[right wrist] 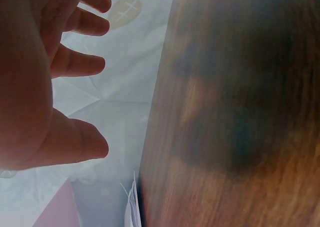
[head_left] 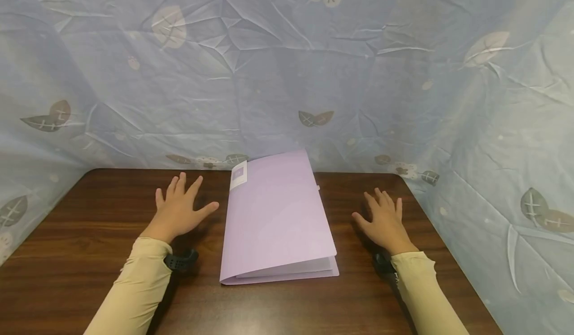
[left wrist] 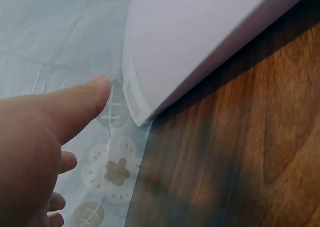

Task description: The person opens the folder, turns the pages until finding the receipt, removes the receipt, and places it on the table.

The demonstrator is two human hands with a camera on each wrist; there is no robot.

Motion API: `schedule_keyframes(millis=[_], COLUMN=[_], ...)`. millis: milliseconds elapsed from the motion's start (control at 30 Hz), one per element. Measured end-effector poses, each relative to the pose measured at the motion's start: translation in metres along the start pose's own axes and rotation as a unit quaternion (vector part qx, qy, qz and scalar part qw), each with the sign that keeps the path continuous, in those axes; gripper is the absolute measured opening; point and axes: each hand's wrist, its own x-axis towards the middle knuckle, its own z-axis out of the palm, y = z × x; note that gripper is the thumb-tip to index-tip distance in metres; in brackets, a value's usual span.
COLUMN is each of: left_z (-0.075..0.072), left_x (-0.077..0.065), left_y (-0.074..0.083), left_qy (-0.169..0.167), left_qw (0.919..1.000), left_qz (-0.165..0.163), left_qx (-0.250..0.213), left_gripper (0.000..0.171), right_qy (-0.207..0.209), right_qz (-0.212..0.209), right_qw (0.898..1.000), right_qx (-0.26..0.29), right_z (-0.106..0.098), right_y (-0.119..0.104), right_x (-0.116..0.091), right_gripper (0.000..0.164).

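Observation:
A light purple folder [head_left: 278, 215] lies on the table between the two hands, its spine toward the left. Its cover stands slightly raised at the near right corner, showing white sheets [head_left: 287, 266] inside. A white label [head_left: 238, 174] marks the upper left of the cover. To the folder's left, the left hand [head_left: 179, 213] is spread over the table with its thumb toward the spine, holding nothing. On the other side the right hand [head_left: 383, 220] hovers with fingers apart and nothing held. In the right wrist view, sheet edges [right wrist: 132, 207] show below the thumb.
The dark wood table [head_left: 80, 235] has rounded far corners. A pale blue cloth [head_left: 269, 76] with leaf and flower prints hangs behind it and along both sides. A dark band [head_left: 181, 260] sits on the left wrist, and another [head_left: 382, 263] on the right.

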Motion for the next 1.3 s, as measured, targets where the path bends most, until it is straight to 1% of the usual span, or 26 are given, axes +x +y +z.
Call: schedule_keyframes(millis=[100, 300, 500, 600, 767, 967, 1133, 1300], left_z=[0.001, 0.004, 0.005, 0.005, 0.006, 0.006, 0.011, 0.017], left_x=[0.000, -0.001, -0.001, -0.001, -0.002, -0.003, -0.003, -0.003], left_y=[0.003, 0.009, 0.013, 0.015, 0.020, 0.028, 0.035, 0.040], left_qy=[-0.001, -0.007, -0.019, -0.025, -0.031, -0.033, -0.045, -0.051], left_qw=[1.0000, 0.9991, 0.9981, 0.9973, 0.9954, 0.9934, 0.9897, 0.9851], left_qz=[0.009, 0.041, 0.059, 0.069, 0.087, 0.104, 0.125, 0.155], left_qx=[-0.004, 0.001, 0.001, -0.009, -0.024, -0.036, -0.052, -0.054], left_gripper=[0.098, 0.102, 0.099, 0.097, 0.097, 0.096, 0.096, 0.094], right_qy=[-0.004, -0.022, -0.027, -0.029, -0.046, -0.051, -0.055, -0.058], right_qz=[0.000, 0.003, -0.002, -0.009, -0.028, -0.047, -0.053, -0.058], right_qw=[1.000, 1.000, 0.999, 0.999, 0.998, 0.997, 0.997, 0.996], right_qx=[0.002, 0.012, 0.019, 0.026, 0.044, 0.039, 0.034, 0.036], right_z=[0.002, 0.003, 0.003, 0.005, 0.008, 0.010, 0.012, 0.012], right_y=[0.000, -0.002, -0.004, -0.006, -0.010, -0.013, -0.013, -0.015], right_x=[0.000, -0.001, 0.000, 0.000, 0.000, 0.001, 0.001, 0.000], right_gripper=[0.073, 0.073, 0.072, 0.071, 0.071, 0.070, 0.069, 0.065])
